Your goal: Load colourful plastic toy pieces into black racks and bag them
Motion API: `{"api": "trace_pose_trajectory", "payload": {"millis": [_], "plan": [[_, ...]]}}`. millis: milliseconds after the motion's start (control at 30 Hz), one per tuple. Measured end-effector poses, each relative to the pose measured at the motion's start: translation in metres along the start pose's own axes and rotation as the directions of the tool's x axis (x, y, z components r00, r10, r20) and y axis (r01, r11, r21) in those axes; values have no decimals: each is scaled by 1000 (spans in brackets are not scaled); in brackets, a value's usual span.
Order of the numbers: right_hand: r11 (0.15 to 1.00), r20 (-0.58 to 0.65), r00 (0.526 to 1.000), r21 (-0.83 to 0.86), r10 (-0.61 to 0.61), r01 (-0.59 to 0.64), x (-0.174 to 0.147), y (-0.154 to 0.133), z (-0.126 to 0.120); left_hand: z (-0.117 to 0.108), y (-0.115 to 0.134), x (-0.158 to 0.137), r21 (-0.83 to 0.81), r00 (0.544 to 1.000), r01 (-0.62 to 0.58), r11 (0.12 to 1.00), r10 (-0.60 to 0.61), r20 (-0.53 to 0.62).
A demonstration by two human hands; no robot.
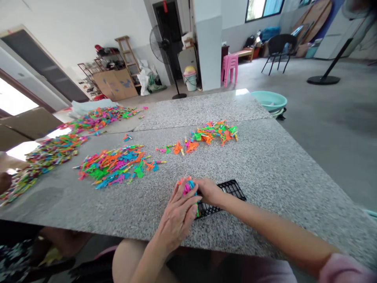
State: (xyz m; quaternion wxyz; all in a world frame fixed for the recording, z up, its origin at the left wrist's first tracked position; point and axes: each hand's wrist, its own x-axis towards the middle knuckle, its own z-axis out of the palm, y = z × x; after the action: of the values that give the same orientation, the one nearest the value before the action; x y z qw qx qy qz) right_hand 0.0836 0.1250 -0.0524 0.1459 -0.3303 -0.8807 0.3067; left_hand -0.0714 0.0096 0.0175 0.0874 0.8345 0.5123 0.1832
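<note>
Just in front of me, my left hand [178, 212] lies with its long fingers close together against a small bunch of bright plastic pieces [186, 189] in pink, blue and orange. My right hand [209, 191] presses in from the other side, its fingers curled and partly hidden behind the bunch. Both hands hold the pieces over the left end of a black plastic grid tray [234, 190]. The tray lies tilted in view near the table's front edge, and my hands cover much of its left half. Some green shows at its left end, below my fingers.
Loose plastic pieces lie in heaps on the speckled stone table [273, 177]: a middle heap [114, 165], a far heap [215, 133] and a long left pile [53, 153]. Another person's hand [5, 181] is at the left edge. A turquoise basin [269, 100] stands beyond the table.
</note>
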Motion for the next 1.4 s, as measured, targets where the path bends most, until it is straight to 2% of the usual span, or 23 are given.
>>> {"api": "trace_pose_trajectory", "payload": {"millis": [67, 100, 167, 233, 333, 433, 533, 667, 767, 833, 900, 967, 1067, 1200, 1400], "plan": [[999, 41, 998, -17, -45, 46, 16, 14, -13, 1, 2, -2, -29, 999, 28, 999, -27, 18], [998, 13, 1000, -67, -21, 22, 29, 22, -23, 1, 2, -3, -41, 999, 37, 998, -36, 28], [971, -144, 988, -222, 53, -85, 66, 36, -44, 2, 3, -5, -59, 998, 52, 997, -49, 38], [934, -279, 959, -325, 51, -144, 106, 47, -62, 3, 3, -6, -62, 998, 63, 996, -62, 31], [953, -271, 963, -293, -7, -75, 156, 55, -75, 5, 1, -7, -54, 999, 50, 997, -50, -8], [976, -225, 974, -218, -26, -24, 173, 59, -79, 4, -1, -7, -62, 999, 24, 998, -26, -31], [988, -240, 971, -152, -22, -16, 152, 63, -82, 2, 1, -6, -106, 998, 57, 993, -60, -26], [992, -315, 943, -33, 107, -124, 74, 65, -78, 2, 2, -1, -171, 995, 84, 982, -92, -40], [969, -285, 927, 113, 242, -219, 1, 52, -51, 5, 1, 4, -204, 996, 48, 978, -62, -65], [930, -185, 948, 314, 259, -193, -41, 34, -24, 7, 1, 6, -207, 996, 29, 978, -45, -71], [878, -145, 962, 457, 232, -143, -67, 15, 1, 7, 1, 7, -193, 996, 24, 981, -39, -74], [890, -177, 954, 432, 244, -148, -77, -2, 17, 7, 1, 8, -176, 997, 27, 984, -39, -67], [949, -213, 940, 230, 266, -216, -72, -16, 17, 6, 3, 8, -165, 998, 31, 986, -40, -55], [975, -122, 967, 0, 222, -224, -57, -20, 3, 6, 5, 9, -161, 998, 41, 986, -47, -33], [976, -8, 983, -118, 186, -185, -52, -31, 9, 8, 5, 11, -134, 999, 19, 991, -24, -34]]}}
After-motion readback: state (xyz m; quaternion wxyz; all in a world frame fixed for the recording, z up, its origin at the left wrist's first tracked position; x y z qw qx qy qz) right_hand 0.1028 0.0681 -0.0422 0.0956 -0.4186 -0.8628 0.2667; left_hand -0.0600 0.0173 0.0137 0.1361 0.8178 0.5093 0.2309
